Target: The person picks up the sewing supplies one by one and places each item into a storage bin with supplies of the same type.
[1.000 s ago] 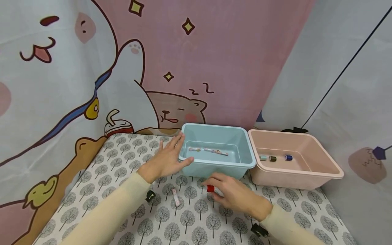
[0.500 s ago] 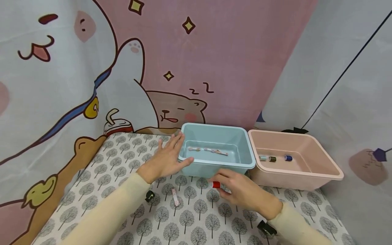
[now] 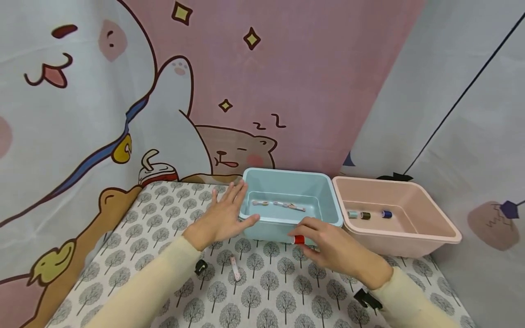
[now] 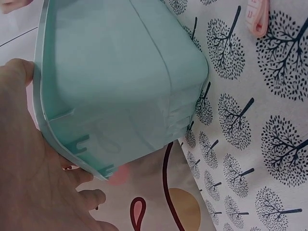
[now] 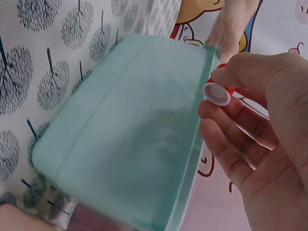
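Between thumb and fingers my right hand (image 3: 328,243) pinches a spool of red thread (image 3: 299,239), held in front of the near wall of the light blue bin (image 3: 287,172). In the right wrist view the white end of the spool (image 5: 217,94) faces the camera. My left hand (image 3: 221,216) lies with spread, straight fingers at the blue bin's left edge; its thumb touches the rim (image 4: 38,77) in the left wrist view. Inside the blue bin lie a few small patterned clips (image 3: 289,206). One pinkish-white clip (image 3: 235,268) is on the tree-print cloth (image 3: 217,296).
A pale pink bin (image 3: 410,237) stands right of the blue one, touching or nearly so. Light blue (image 3: 352,214), dark green (image 3: 365,215) and dark blue (image 3: 386,214) thread spools lie in it. A cartoon-printed curtain (image 3: 311,91) hangs behind.
My right hand has carried the red thread spool up and to the right, from over the cloth to the front of the blue bin. My left hand has stayed put.
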Tool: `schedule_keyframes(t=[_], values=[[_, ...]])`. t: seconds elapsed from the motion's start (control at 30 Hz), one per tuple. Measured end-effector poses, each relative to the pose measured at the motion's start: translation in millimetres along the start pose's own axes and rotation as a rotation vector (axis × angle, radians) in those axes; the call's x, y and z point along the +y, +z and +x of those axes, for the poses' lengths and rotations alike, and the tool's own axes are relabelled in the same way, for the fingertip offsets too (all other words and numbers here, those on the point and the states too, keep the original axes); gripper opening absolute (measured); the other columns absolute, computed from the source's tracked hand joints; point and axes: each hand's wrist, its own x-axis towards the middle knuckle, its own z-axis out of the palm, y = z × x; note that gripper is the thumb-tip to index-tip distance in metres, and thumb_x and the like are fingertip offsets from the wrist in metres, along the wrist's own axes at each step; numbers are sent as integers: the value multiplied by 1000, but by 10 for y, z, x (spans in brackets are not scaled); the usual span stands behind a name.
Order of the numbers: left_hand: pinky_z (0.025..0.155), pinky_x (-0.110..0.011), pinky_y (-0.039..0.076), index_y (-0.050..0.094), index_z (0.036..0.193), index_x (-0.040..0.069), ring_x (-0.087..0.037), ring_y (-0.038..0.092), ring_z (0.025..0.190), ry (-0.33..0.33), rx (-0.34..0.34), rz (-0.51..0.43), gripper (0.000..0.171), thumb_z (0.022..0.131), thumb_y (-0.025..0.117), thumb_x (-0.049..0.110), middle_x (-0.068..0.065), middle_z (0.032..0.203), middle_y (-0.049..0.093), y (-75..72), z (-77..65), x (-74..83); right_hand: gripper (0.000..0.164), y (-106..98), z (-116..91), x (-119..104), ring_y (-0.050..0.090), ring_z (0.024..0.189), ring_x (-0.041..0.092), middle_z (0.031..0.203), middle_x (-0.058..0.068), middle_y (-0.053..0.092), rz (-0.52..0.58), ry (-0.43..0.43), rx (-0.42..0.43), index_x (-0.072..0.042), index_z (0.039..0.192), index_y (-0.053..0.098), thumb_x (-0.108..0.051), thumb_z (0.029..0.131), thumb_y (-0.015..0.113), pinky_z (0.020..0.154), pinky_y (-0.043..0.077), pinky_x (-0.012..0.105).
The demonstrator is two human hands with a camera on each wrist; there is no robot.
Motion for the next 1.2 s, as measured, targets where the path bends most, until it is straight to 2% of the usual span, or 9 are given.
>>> schedule_keyframes(t=[0.1,0.3,0.47,0.57,0.67,0.8,1.07,1.2], values=[[142,-84,0,2,188,14,-37,-1,185,-1,3,4,113,111,37,89,-9,200,0,7,-6,-2,38,-50,0,33,67,87,-3,116,-7,77,-1,13,9,-17,126,84,-5,92,97,71,57,8],[143,-82,-5,-1,188,16,-35,-5,185,-10,-1,-25,112,112,40,87,-7,200,-2,8,-6,11,40,-147,3,137,70,88,-1,114,-6,77,-22,-11,51,-15,123,85,-3,88,99,74,61,11],[143,-82,-5,-2,188,18,-36,-5,185,-10,-1,-18,111,112,40,87,-8,200,-1,0,-2,23,40,-250,2,262,67,83,-1,113,-4,79,-54,-35,95,-13,123,85,-1,87,98,68,56,9],[142,-83,-5,-2,188,18,-36,-5,185,-8,1,-9,111,112,39,87,-8,199,-1,-7,-4,28,40,-325,-6,342,67,84,1,113,-4,80,-70,-22,113,-13,123,86,0,87,97,69,58,14],[142,-83,-4,-1,188,18,-37,-4,185,-9,4,-10,111,112,41,86,-7,199,-1,-6,-8,26,41,-397,-41,416,70,91,5,116,-3,81,-67,15,105,-14,125,85,1,88,95,73,62,23],[142,-83,-5,-1,188,17,-37,-3,185,-13,2,-13,110,113,43,84,-8,199,-1,1,-14,16,44,-469,-94,525,71,94,7,120,-3,82,-51,58,93,-15,127,84,4,88,94,74,64,27],[142,-84,-5,0,188,16,-35,-5,185,-16,-6,-5,111,112,39,87,-5,199,-4,3,3,22,49,-556,-143,817,78,84,14,115,2,82,-54,-2,176,-10,121,86,9,78,99,74,61,15],[142,-84,-5,-1,188,17,-35,-6,185,-20,-6,-6,111,111,38,88,-3,199,-6,3,-3,22,49,-621,-179,953,81,85,16,116,3,83,-65,7,175,-8,121,85,9,77,98,75,66,20]])
